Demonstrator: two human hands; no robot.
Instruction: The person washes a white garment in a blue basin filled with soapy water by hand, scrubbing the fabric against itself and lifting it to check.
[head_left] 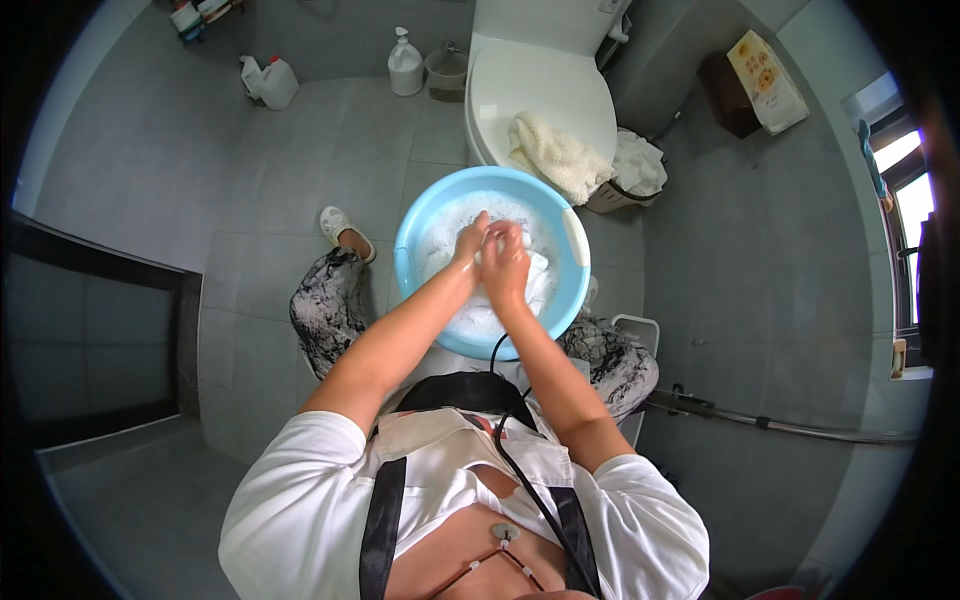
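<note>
A round light-blue basin point(403, 255) stands between my knees, filled with foamy water point(440, 232). Soaked white cloth point(537, 282) lies bunched in the suds. My left hand point(472, 240) and my right hand point(507, 262) meet over the middle of the basin, close together with wet skin. Both hands have their fingers curled in around a bit of the white cloth, most of which they cover. Motion softens the fingertips, so the exact grip is hard to make out.
Beyond the basin is a white toilet point(540, 95) with a cream towel point(560, 155) on its lid. A basket point(610, 197) of white cloth sits beside it. Bottles, including a white pump bottle point(405, 68), stand by the far wall. A metal rail point(790, 425) runs at right.
</note>
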